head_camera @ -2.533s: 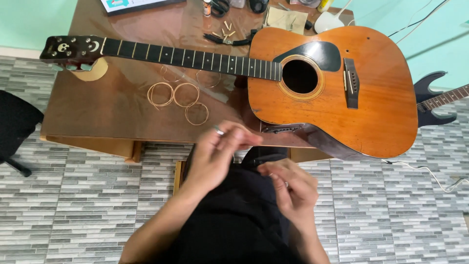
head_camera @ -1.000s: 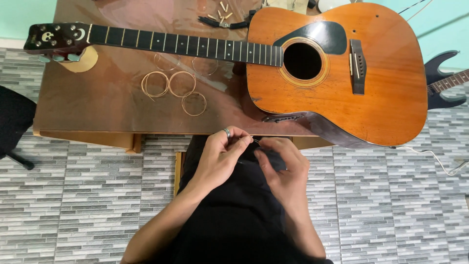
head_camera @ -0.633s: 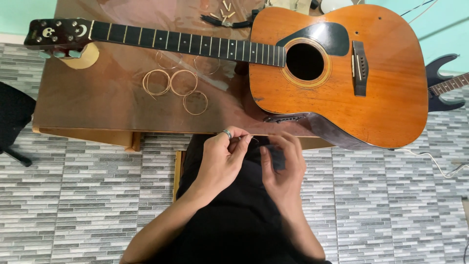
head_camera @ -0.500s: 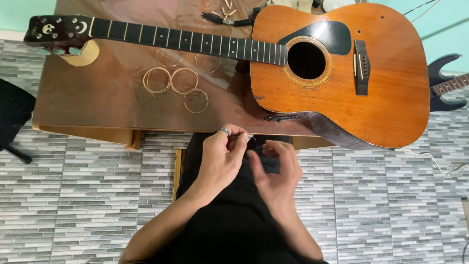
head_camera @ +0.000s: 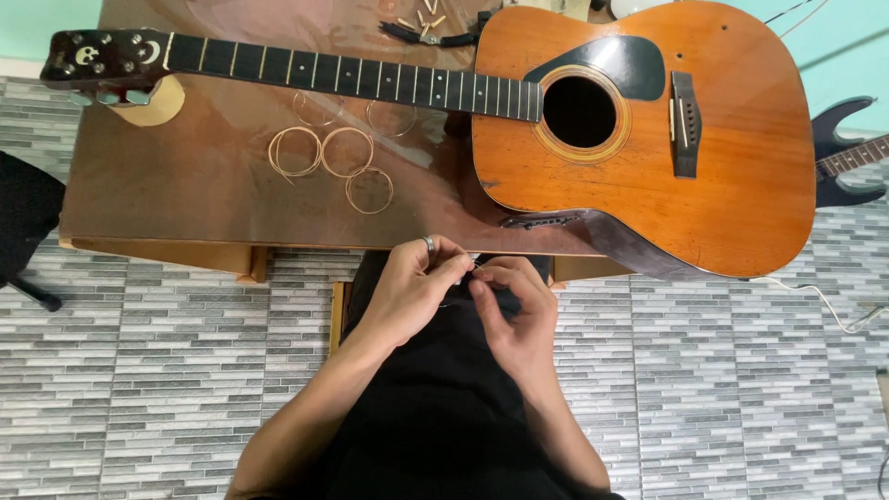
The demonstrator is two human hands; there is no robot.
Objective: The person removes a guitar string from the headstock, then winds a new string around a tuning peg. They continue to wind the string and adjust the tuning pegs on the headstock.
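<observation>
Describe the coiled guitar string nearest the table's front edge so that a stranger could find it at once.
Start at the acoustic guitar lying across the brown table. Below its neck sit several golden coiled strings. The one you want is the lowest coil, closest to the person's hands, below and right of the side-by-side pair.

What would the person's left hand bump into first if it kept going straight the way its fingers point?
The left hand points toward the right hand, whose fingertips it already almost touches around something thin I cannot make out. So it would probably meet those fingers first, well before the guitar on the table.
</observation>
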